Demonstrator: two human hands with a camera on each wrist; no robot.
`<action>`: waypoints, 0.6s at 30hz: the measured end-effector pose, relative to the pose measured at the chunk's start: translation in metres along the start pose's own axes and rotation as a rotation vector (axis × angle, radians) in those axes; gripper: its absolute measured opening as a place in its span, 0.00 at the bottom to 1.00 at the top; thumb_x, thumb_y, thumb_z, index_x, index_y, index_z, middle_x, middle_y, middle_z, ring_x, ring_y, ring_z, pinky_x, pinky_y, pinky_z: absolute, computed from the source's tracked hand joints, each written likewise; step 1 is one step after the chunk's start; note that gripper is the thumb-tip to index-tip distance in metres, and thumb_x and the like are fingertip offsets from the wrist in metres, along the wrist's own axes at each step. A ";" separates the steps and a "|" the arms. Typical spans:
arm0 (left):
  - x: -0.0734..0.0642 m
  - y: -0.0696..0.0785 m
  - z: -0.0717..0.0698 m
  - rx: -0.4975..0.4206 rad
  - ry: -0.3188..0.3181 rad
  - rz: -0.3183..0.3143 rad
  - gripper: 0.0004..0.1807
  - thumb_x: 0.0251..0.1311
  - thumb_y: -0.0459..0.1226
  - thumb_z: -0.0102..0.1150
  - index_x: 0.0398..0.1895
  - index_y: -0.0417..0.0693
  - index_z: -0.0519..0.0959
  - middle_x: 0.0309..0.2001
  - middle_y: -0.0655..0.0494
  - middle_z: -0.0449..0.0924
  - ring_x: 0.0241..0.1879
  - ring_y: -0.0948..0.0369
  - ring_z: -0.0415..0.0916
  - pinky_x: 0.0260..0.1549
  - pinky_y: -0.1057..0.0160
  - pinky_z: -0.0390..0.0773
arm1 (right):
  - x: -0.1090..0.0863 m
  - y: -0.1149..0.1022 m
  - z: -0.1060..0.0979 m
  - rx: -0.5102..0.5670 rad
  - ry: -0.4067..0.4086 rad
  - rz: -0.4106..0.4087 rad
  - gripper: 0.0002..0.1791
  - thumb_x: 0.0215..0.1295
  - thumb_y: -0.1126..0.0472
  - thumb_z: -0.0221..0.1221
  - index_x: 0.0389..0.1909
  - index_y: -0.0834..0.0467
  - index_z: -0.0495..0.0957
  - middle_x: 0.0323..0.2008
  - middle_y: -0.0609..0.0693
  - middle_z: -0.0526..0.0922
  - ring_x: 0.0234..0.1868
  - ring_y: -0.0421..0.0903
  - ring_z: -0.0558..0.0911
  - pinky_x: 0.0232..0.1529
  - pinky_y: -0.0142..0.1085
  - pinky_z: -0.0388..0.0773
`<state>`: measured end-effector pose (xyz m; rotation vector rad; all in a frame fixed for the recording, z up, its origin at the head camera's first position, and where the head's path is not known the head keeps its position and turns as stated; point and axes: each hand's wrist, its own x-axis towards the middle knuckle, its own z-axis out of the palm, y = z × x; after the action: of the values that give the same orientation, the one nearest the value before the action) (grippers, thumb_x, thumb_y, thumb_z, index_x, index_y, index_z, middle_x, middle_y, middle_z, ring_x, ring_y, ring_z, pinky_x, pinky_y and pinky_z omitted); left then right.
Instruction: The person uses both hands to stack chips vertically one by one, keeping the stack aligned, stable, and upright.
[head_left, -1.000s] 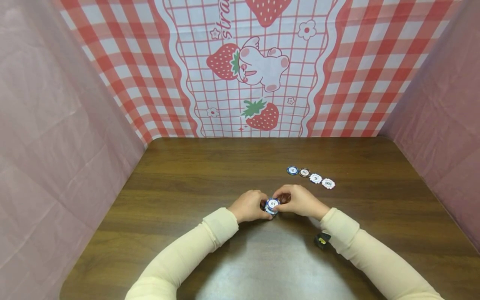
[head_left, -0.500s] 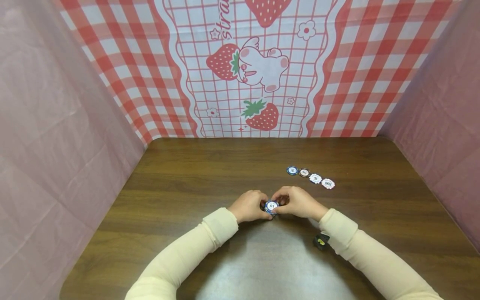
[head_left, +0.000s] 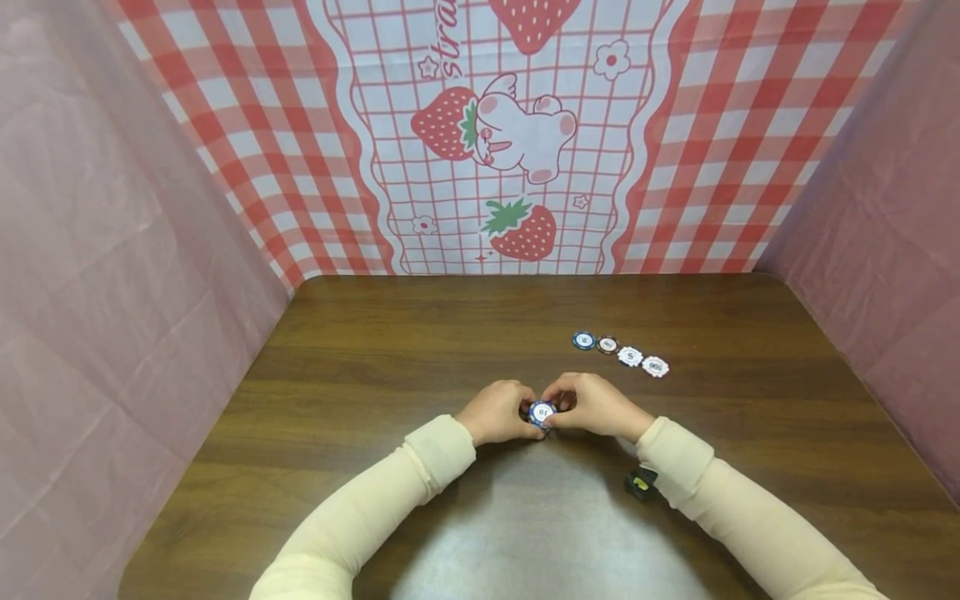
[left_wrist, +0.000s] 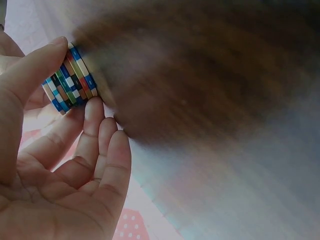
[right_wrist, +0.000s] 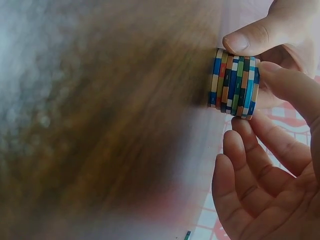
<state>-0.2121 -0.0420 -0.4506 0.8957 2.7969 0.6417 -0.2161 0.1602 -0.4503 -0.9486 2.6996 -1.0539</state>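
Observation:
Near the middle of the table, a short stack of poker chips (right_wrist: 232, 85) with multicoloured edges stands between both hands. On top lies a blue-rimmed poker chip (head_left: 542, 413) marked 10. My left hand (head_left: 491, 412) grips the stack from the left; in the right wrist view its thumb lies by the lower chips. From the other side, my right hand (head_left: 600, 404) pinches the top chip, thumb on the near edge and fingertips on the far edge. The stack's edges show in the left wrist view, lined up closely under the thumb (left_wrist: 50, 55).
Beyond the right hand, a slanting row of single chips lies flat: a blue one (head_left: 583, 340), a dark brown one (head_left: 608, 345), a white 5 (head_left: 630, 357) and a white 500 (head_left: 656, 367). A black device (head_left: 641, 485) sits under the right cuff. Patterned cloth hangs behind the table.
The right hand has moved slightly left and toward the person. The top chip, formerly sitting a little off the stack, now lies more squarely over it, its number turned. The left hand stays put.

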 end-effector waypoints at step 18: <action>0.000 0.001 -0.002 0.006 -0.003 -0.013 0.22 0.44 0.48 0.77 0.42 0.49 0.85 0.35 0.61 0.83 0.34 0.68 0.75 0.37 0.70 0.74 | -0.005 0.003 -0.014 0.048 0.093 0.069 0.19 0.54 0.57 0.71 0.44 0.62 0.83 0.35 0.50 0.85 0.34 0.39 0.80 0.36 0.30 0.77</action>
<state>-0.2119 -0.0420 -0.4489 0.8781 2.8015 0.6297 -0.2178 0.1732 -0.4419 -0.8128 2.7448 -1.1709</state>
